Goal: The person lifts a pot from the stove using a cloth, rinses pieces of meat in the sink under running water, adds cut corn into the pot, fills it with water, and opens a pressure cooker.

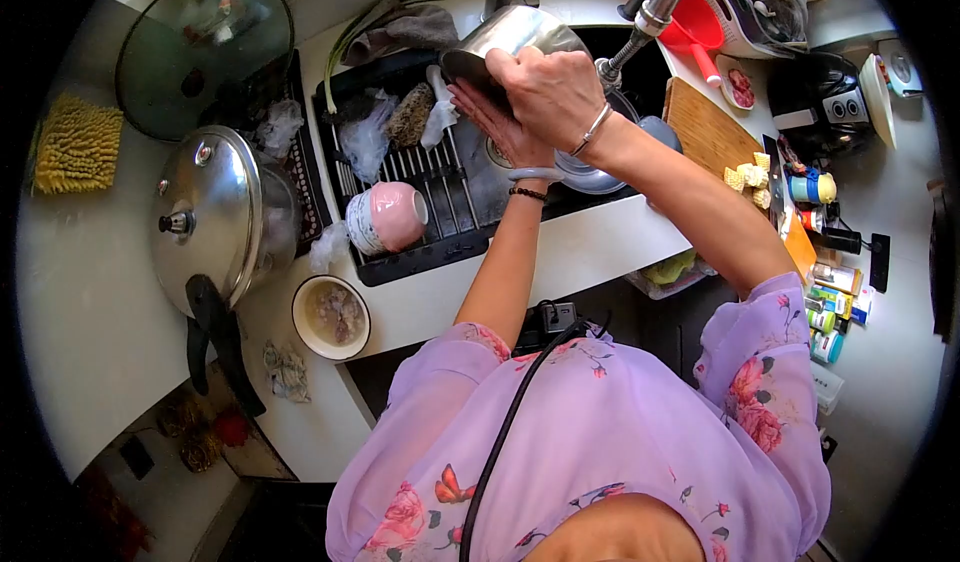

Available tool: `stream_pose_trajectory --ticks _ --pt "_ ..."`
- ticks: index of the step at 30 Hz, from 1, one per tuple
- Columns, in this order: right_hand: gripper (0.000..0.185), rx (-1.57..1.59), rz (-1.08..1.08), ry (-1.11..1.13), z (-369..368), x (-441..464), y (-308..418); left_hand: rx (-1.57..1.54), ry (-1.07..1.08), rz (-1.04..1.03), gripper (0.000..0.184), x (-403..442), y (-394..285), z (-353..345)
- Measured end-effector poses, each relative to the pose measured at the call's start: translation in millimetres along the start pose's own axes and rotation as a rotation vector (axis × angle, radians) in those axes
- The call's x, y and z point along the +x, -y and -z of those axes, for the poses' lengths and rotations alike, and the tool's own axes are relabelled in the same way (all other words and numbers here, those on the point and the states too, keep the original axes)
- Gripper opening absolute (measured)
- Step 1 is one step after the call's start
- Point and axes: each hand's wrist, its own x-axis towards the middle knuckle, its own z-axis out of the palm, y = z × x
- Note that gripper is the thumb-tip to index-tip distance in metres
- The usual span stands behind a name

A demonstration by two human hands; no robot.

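Note:
Over the black sink point(470, 224), a shiny metal pot point(530, 30) is tilted on its side near the tap. My right hand point(553, 92) is closed at the pot's rim, its fingertips partly hidden. Just below and to the left, my left hand point(500, 127) lies against the pot's dark opening with its fingers stretched out. A pink bowl point(398, 214) rests sideways on the rack to the left. Beside it on the rack are a scrubber point(410, 117) and crumpled plastic point(368, 142). Another metal pan point(595, 174) sits under my right forearm.
A pressure cooker point(215, 212), a glass lid point(205, 47) and a bowl of cloudy liquid point(331, 317) stand left. On the right are a cutting board point(705, 127), a red strainer point(692, 24), a small plate of meat point(738, 84) and several bottles and boxes.

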Motion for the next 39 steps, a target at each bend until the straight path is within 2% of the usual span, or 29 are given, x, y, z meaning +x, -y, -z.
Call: stream_pose_trajectory --ticks 2,5,9,11,12,15,21,25,28,29,31,33,35,36,37,39 --pt "0.04 -0.001 -0.019 0.028 0.3 0.8 -0.1 0.009 0.008 -0.01 0.091 -1.4 11.5 -8.2" --pt "0.04 -0.006 -0.053 0.053 6.3 0.5 1.7 -0.162 0.103 0.027 0.091 -6.1 66.6 -38.7" --pt "0.038 -0.006 -0.103 0.046 5.1 -5.2 1.1 -0.172 0.111 0.048 0.084 -9.0 54.1 -30.9" --pt "0.032 0.02 -0.109 0.041 7.0 -7.6 5.0 -0.168 0.116 0.054 0.081 -9.5 44.1 -25.6" --pt "0.021 0.019 -0.1 0.06 6.3 -8.6 5.9 -0.168 0.117 0.055 0.08 -11.8 41.3 -24.4" --pt "0.031 0.012 -0.036 0.008 -4.7 -12.4 8.5 -0.165 0.123 0.054 0.075 -15.1 33.9 -22.3" --pt "0.014 -0.075 -0.004 0.109 -5.7 -13.9 21.1 -0.172 0.148 0.049 0.066 -22.2 22.8 -17.0" --pt "0.007 0.068 -0.229 0.01 1.5 -32.6 -0.8 -0.18 0.212 0.03 0.061 -17.1 3.3 7.9" --pt "0.009 0.315 -0.601 -0.093 2.2 -62.1 -16.1 -0.048 0.339 -0.077 0.054 -5.0 -2.9 41.5" --pt "0.009 0.305 -0.618 -0.099 0.3 -72.4 -16.1 0.019 0.384 -0.134 0.051 -0.7 -3.7 52.4" --pt "0.013 0.53 -0.879 -0.236 -12.5 -96.6 -14.3 0.075 0.43 -0.212 0.045 8.2 -19.4 75.8" --pt "0.014 0.656 -0.994 -0.28 -18.4 -118.5 -11.7 -0.042 0.46 -0.225 0.042 17.5 -32.3 94.0" --pt "0.015 0.92 -1.03 -0.403 -32.6 -151.7 -14.2 -0.093 0.425 -0.216 0.038 23.4 -51.3 111.7" --pt "0.016 0.967 -1.159 -0.329 -33.5 -167.6 -15.6 -0.084 0.387 -0.237 0.033 26.8 -56.3 118.7" --pt "0.014 1.19 -1.249 -0.381 -38.1 -167.7 -8.6 -0.069 0.344 -0.193 0.028 29.3 -56.0 124.3" --pt "0.015 1.344 -1.318 -0.325 -33.6 -159.2 6.4 -0.057 0.38 -0.038 0.024 32.7 -36.1 130.8"
